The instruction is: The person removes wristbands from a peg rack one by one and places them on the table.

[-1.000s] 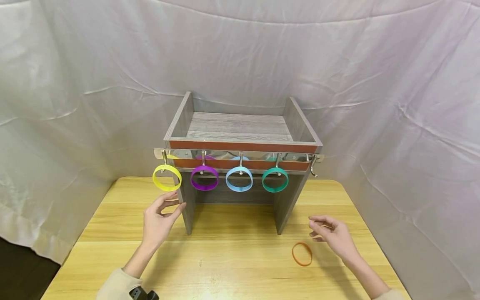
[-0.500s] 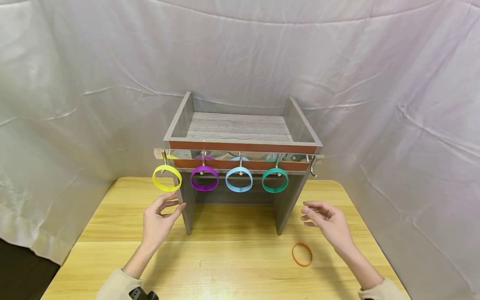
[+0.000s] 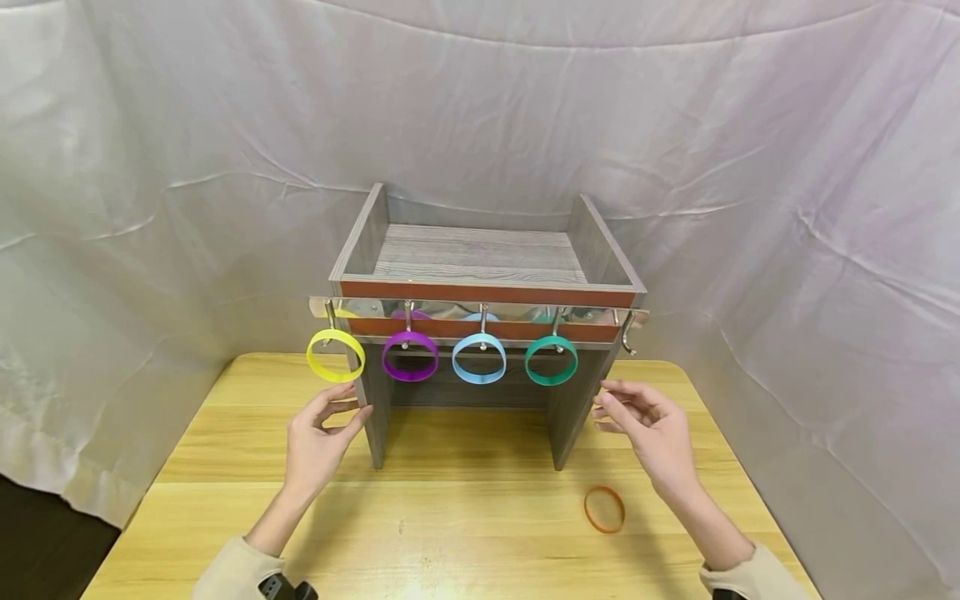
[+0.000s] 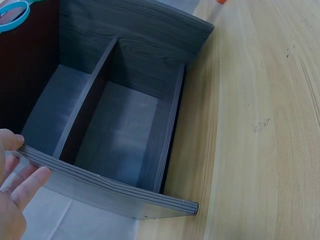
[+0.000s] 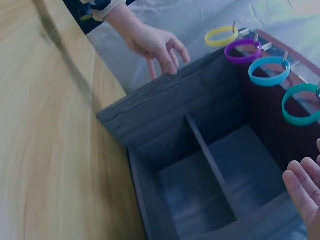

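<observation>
A grey wood-grain shelf unit stands on the table. My left hand holds the front edge of its left side panel, thumb on one face and fingers on the other in the left wrist view. Beside the right side panel is my right hand, its fingers loosely bent and nothing held. Wristbands hang from hooks along the metal rail: yellow, purple, light blue and green. The rightmost hook bears no band.
An orange band lies on the wooden table, in front of the unit and to the right. Grey cloth surrounds the table at the back and sides. Inside the unit, a divider splits the space.
My right hand has moved up and to the left, from near the orange band to the unit's right side panel. The left hand stays in place on the left panel.
</observation>
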Demonstrator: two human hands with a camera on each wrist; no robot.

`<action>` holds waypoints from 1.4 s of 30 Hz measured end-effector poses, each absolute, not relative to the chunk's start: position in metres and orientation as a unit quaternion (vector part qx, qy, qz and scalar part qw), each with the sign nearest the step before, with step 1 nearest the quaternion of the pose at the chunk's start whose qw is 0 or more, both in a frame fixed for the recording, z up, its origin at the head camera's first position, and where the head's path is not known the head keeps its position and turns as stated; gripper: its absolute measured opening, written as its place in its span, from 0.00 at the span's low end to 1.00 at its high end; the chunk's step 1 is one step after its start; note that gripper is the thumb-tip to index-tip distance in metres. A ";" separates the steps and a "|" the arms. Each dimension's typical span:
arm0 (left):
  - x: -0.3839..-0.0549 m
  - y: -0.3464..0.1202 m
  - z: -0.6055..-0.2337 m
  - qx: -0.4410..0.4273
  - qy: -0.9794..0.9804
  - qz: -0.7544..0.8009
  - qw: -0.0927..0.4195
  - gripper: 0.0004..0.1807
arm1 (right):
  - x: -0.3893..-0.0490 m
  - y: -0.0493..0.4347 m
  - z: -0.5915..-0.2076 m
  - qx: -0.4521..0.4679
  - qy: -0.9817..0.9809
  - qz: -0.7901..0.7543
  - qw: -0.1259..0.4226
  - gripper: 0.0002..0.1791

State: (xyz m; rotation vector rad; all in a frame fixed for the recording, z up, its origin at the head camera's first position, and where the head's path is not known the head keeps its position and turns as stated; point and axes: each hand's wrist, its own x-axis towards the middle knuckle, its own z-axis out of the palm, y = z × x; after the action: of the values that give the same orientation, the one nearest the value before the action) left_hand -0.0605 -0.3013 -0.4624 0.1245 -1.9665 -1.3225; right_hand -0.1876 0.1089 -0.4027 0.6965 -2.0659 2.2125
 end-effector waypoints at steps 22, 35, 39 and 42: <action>-0.060 -0.302 -0.461 0.050 -0.767 -0.517 0.376 0.22 | -0.185 0.080 -0.377 0.280 -0.616 0.734 0.054 0.13; -0.061 -0.301 -0.461 0.054 -0.769 -0.516 0.373 0.22 | -0.189 0.068 -0.379 0.284 -0.614 0.735 0.051 0.12; -0.061 -0.300 -0.461 0.052 -0.768 -0.518 0.373 0.22 | -0.188 0.064 -0.380 0.278 -0.610 0.740 0.059 0.13; -0.061 -0.300 -0.461 0.050 -0.768 -0.518 0.374 0.22 | -0.187 0.062 -0.380 0.274 -0.608 0.742 0.064 0.14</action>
State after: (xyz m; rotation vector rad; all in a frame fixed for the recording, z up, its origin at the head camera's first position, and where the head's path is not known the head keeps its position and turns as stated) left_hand -0.0605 -0.3004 -0.4611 0.1273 -1.9665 -1.3265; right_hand -0.1873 0.0617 -0.3798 0.8278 -1.8364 2.2407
